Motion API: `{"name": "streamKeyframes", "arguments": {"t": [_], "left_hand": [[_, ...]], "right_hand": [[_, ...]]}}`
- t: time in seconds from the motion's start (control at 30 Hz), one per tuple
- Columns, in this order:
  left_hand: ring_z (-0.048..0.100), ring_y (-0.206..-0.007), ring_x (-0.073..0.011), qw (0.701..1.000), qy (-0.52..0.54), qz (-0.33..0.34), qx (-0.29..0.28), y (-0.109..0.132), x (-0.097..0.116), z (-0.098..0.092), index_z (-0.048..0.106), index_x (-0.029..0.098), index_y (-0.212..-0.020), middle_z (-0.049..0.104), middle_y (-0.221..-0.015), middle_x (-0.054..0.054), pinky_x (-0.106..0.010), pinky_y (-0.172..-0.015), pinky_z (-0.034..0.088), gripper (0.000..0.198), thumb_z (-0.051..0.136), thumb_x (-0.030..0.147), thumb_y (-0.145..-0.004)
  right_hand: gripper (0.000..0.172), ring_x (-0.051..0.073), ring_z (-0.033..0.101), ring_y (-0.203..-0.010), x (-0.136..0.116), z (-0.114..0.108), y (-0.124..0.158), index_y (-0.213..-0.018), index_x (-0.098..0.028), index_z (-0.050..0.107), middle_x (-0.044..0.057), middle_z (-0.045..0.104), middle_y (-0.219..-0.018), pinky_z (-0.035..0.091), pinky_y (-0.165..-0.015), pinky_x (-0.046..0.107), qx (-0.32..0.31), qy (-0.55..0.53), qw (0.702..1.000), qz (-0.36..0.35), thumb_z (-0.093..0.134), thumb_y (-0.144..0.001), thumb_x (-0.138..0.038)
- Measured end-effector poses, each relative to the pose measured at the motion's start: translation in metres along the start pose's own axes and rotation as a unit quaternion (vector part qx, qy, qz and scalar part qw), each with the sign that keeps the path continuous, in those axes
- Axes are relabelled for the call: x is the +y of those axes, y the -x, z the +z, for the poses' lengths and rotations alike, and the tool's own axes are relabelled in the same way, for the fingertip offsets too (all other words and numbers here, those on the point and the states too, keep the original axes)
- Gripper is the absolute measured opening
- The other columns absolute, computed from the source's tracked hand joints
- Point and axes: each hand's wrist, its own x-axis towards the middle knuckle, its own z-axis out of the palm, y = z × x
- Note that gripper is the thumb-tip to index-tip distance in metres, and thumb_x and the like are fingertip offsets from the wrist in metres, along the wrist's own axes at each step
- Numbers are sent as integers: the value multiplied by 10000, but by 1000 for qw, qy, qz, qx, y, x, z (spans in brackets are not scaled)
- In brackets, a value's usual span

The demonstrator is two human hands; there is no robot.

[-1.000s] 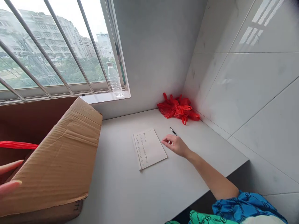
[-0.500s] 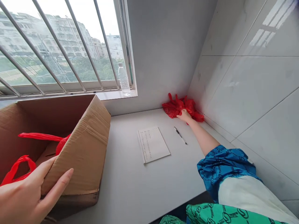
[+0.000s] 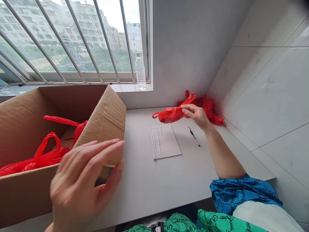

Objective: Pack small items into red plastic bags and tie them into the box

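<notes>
"What's the right hand [image 3: 196, 116] doing in the head view?"

"It's pinching a red plastic bag [image 3: 172, 114], drawing it away from the heap of red bags [image 3: 210, 108] in the far right corner."

"And the left hand [image 3: 82, 183]?"

"It's staying open, gripping nothing, blurring near the cardboard box [image 3: 106, 119] on the left."

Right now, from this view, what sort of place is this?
Likely an upper-floor room in a city building: a barred window looks out over apartment blocks, with glossy white wall tiles beside a pale counter.
</notes>
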Motion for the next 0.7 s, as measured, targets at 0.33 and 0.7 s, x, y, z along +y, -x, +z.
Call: {"name": "streamKeyframes", "arguments": {"t": [0.33,0.7], "left_hand": [[637,-988,-188,979,19,-106,-172,25,-21,137,667,272,-1066,699,-1061,-12,-285,-724,501,192,492,271,-988],[644,-867,-183,963,22,-115,-241,49,-49,210,688,271,-999,722,-926,-10,-346,-836,408,162,540,329,-970]], "right_hand": [[284,189,655,-805,17,69,78,-874,-234,722,34,727,-903,484,-709,304,-125,117,985,20,535,-948,-435],[231,180,599,-695,33,85,94,-823,-236,580,19,660,-799,404,-559,272,-140,309,937,-85,649,-887,-447]]}}
